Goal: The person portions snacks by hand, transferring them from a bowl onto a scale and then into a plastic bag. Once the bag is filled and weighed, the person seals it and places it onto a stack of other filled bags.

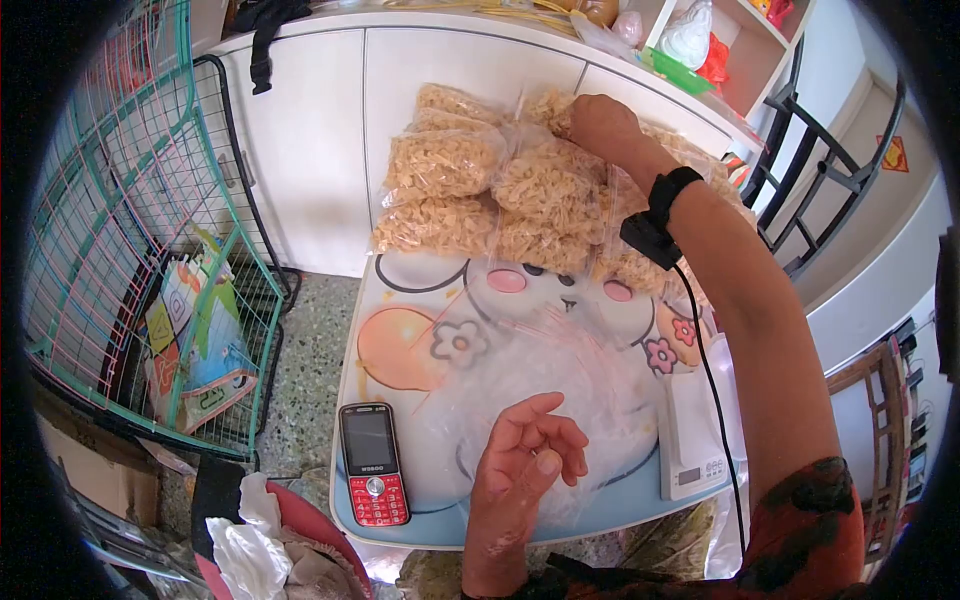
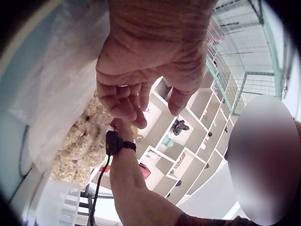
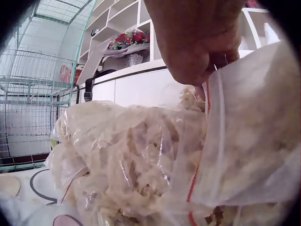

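Note:
Clear zip bags filled with pale, dried curled pieces (image 1: 445, 163) are piled in rows at the far side of the table. My right hand (image 1: 604, 128) reaches to the back of the pile and grips a bag (image 1: 547, 108) there. Up close in the right wrist view, the fingers of that hand (image 3: 197, 42) curl down by the red zip line of a filled bag (image 3: 254, 127). My left hand (image 1: 525, 465) hovers palm up with loosely bent fingers over thin clear plastic bags (image 1: 540, 370) on the near half of the table, holding nothing.
A red and black keypad phone (image 1: 375, 465) lies at the table's left edge. On the right stands a white digital scale (image 1: 692, 440), with a black cable (image 1: 712, 385) hanging across it. Left of the table is a green wire cage (image 1: 215, 340); white cabinets (image 1: 300, 150) stand behind.

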A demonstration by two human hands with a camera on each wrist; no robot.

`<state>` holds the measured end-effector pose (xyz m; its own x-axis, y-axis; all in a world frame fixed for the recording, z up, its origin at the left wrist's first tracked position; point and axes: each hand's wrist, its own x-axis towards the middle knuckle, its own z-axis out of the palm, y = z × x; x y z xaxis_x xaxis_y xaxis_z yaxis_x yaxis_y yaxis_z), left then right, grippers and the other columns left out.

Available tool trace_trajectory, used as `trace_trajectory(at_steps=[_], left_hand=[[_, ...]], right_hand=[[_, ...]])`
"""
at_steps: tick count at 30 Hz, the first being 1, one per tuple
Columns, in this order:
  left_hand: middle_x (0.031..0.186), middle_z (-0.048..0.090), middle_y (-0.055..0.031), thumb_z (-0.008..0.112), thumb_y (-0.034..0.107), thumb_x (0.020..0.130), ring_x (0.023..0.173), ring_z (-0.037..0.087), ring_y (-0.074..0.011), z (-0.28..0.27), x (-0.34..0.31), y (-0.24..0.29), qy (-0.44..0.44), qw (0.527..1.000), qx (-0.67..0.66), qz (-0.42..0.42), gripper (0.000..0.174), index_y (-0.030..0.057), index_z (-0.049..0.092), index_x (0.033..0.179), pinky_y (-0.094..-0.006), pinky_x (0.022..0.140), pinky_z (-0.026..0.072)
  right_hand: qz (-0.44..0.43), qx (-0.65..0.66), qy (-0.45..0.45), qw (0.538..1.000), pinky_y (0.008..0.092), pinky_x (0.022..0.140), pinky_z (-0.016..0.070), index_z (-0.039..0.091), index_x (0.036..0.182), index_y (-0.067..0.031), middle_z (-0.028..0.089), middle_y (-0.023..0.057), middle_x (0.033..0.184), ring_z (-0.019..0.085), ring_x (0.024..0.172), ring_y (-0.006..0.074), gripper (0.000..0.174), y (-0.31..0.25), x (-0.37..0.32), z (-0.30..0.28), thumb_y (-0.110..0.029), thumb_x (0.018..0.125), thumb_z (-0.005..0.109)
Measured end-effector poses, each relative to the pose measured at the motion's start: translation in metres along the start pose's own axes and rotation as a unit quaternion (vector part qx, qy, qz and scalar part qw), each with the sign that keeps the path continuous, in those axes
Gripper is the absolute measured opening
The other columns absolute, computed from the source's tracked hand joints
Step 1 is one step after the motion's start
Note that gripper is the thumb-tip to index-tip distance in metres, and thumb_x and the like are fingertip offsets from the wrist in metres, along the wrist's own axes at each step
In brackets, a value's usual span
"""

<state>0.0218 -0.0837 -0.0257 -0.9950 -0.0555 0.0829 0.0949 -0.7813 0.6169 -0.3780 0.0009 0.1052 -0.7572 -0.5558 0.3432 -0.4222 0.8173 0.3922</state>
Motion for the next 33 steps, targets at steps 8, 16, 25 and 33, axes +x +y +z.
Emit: trace_trajectory(at_steps=[8,16,25,33], left_hand=[[0.096,0.060,-0.0099,0.065,0.036,0.089,0.077,0.057,-0.0162,-0.004,0.001,-0.004,-0.013,1.000,-0.010,0.017,0.058,0.0043,0.045,0.133,-0.0280,0.066,0.0446],[0.089,0.059,-0.0092,0.063,0.042,0.091,0.070,0.056,-0.0156,-0.001,0.000,-0.006,0.004,0.999,0.012,0.046,0.057,0.0060,0.047,0.132,-0.0282,0.059,0.0458],[0.092,0.058,-0.0092,0.061,0.038,0.093,0.069,0.056,-0.0160,0.000,-0.004,-0.006,-0.012,0.998,0.005,0.064,0.055,0.0037,0.045,0.132,-0.0284,0.059,0.0459],[0.095,0.059,-0.0096,0.061,0.035,0.094,0.070,0.056,-0.0158,0.002,-0.004,-0.006,-0.027,0.998,0.000,0.054,0.055,0.0030,0.042,0.133,-0.0287,0.059,0.0460]], right_hand=[[-0.088,-0.056,0.008,0.995,0.0450,0.073,0.0547,0.066,0.082,0.0023,0.068,0.0218,0.091,0.068,0.083,0.0358,0.021,0.021,0.013,0.037,-0.014,0.085,0.053],[-0.044,0.062,0.110,0.991,0.0402,0.072,0.0525,0.067,0.089,-0.0031,0.068,0.0149,0.078,0.068,0.078,0.0308,0.018,0.050,-0.022,-0.091,-0.016,0.085,0.054],[-0.108,0.203,0.128,0.965,0.0308,0.072,0.0493,0.062,0.104,-0.0007,0.065,0.0112,0.085,0.062,0.076,0.0182,0.019,0.044,-0.170,-0.210,-0.014,0.094,0.054],[0.070,0.417,-0.170,0.890,0.0313,0.072,0.0513,0.066,0.104,-0.0023,0.070,0.0074,0.089,0.065,0.081,0.0148,0.019,0.048,-0.377,-0.260,-0.018,0.092,0.063]])
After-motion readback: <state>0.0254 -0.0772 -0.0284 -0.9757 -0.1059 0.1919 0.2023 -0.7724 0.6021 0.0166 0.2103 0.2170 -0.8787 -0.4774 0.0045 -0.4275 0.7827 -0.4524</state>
